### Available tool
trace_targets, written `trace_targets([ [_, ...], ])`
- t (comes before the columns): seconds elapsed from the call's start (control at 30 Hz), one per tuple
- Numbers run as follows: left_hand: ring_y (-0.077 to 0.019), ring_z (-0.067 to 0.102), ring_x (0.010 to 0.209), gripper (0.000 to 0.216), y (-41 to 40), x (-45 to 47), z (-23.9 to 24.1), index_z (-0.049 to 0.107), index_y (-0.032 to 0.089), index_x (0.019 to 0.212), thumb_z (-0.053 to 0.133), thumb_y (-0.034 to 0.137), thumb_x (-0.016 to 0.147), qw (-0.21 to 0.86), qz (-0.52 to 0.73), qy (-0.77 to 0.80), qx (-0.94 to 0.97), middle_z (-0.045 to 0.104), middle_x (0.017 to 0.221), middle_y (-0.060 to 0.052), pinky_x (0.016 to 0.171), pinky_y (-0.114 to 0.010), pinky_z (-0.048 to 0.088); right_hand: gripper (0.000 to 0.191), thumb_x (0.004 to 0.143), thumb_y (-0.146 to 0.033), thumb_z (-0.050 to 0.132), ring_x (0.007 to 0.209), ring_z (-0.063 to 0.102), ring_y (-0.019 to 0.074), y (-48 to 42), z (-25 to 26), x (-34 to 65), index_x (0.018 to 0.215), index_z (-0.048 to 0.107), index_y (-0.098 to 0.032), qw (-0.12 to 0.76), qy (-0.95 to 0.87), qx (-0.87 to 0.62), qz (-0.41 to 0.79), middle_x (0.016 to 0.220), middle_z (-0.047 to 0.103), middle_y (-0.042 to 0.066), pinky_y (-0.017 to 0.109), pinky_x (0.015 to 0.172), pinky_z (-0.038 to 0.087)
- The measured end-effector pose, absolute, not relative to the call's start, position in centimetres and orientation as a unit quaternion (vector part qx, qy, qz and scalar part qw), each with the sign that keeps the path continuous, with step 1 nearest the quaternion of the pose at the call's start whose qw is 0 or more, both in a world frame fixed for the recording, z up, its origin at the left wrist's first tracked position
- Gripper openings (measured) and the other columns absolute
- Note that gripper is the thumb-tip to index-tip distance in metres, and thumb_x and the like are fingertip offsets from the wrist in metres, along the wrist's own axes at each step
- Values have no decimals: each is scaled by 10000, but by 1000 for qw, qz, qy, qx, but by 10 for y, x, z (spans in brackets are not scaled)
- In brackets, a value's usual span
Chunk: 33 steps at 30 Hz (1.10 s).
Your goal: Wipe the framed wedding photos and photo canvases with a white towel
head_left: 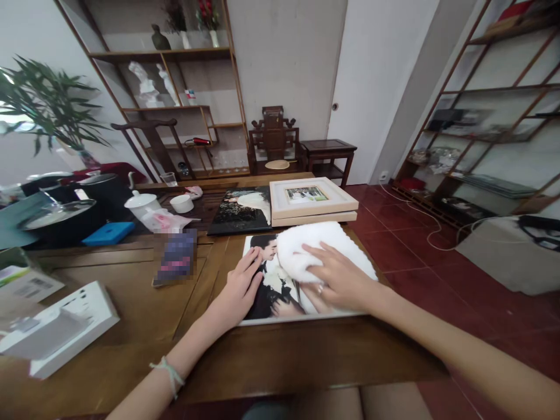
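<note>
A large photo print (275, 286) showing a dark-suited figure lies flat near the front edge of the wooden table. My left hand (240, 286) rests palm down on its left side, fingers stretched out and holding nothing. A fluffy white cloth (336, 242) covers much of the print's right half. My right hand (336, 274) has hold of this cloth and presses it against the print, some fingers on top of it. Part of the picture is hidden beneath the cloth and both hands.
Behind the print lie a dark photo panel (240, 210) and two stacked pale frames (315, 201). To the left are a purple packet (177, 256), a blue box (108, 233), a white teapot (142, 204), a cup (181, 203), dark pots and a white carton (65, 332).
</note>
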<state>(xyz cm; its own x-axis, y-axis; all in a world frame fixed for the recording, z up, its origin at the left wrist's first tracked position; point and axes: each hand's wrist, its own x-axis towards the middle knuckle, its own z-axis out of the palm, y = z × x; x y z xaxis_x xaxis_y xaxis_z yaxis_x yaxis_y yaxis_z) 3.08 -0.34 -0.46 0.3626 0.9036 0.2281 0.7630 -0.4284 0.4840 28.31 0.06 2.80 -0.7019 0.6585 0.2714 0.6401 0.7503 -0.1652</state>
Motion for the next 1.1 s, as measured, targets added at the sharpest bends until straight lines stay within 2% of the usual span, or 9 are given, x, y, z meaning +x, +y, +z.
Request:
trace_targets([
  [0.2, -216, 306, 1349, 442, -3, 29, -7, 413, 160, 1337, 306, 299, 931, 158, 271, 518, 796, 368, 1451, -106, 1108, -452, 248, 331, 794, -142, 512, 1291, 361, 295, 36, 24, 268, 1094, 643, -193, 188, -904, -384, 11, 1295, 541, 117, 540, 1049, 241],
  [0.43, -203, 320, 1343, 435, -3, 33, -8, 433, 132, 1312, 309, 289, 927, 163, 303, 515, 785, 404, 1427, -117, 1116, -422, 249, 237, 757, -160, 525, 1354, 215, 316, -44, 23, 270, 935, 681, -169, 143, -923, -354, 55, 1417, 406, 98, 564, 1091, 98],
  [0.57, -203, 319, 1343, 431, -3, 33, -8, 429, 140, 1314, 300, 279, 928, 161, 296, 520, 785, 399, 1432, -112, 1112, -439, 254, 162, 752, -267, 580, 1363, 153, 352, -81, 22, 269, 847, 685, -187, 118, -941, -304, 84, 1463, 327, 91, 595, 1082, 69],
  [0.67, -206, 313, 1346, 440, -3, 32, -9, 412, 131, 1327, 303, 268, 924, 158, 286, 520, 789, 386, 1439, -119, 1111, -445, 253, 186, 768, -269, 566, 1359, 190, 330, -72, 24, 267, 892, 682, -192, 119, -943, -298, 89, 1448, 360, 81, 573, 1090, 87],
  [0.77, -206, 310, 1348, 447, -2, 31, -8, 416, 105, 1324, 306, 265, 921, 157, 279, 513, 796, 378, 1440, -136, 1118, -429, 241, 264, 777, -189, 529, 1340, 263, 296, -38, 28, 263, 1003, 666, -185, 133, -929, -335, 81, 1403, 429, 89, 546, 1088, 139],
  [0.93, -199, 324, 1341, 439, -1, 30, -8, 428, 113, 1316, 311, 264, 921, 155, 283, 505, 801, 386, 1436, -136, 1118, -414, 245, 281, 832, -200, 495, 1288, 355, 314, 17, 31, 250, 1063, 652, -167, 157, -918, -362, 39, 1312, 520, 140, 543, 1038, 242],
  [1.1, -199, 327, 1340, 431, -1, 30, -9, 430, 136, 1315, 317, 266, 920, 161, 291, 504, 797, 388, 1436, -122, 1121, -421, 238, 312, 810, -152, 494, 1289, 358, 301, 31, 27, 239, 1082, 646, -157, 169, -910, -377, 24, 1283, 544, 141, 522, 1051, 227],
])
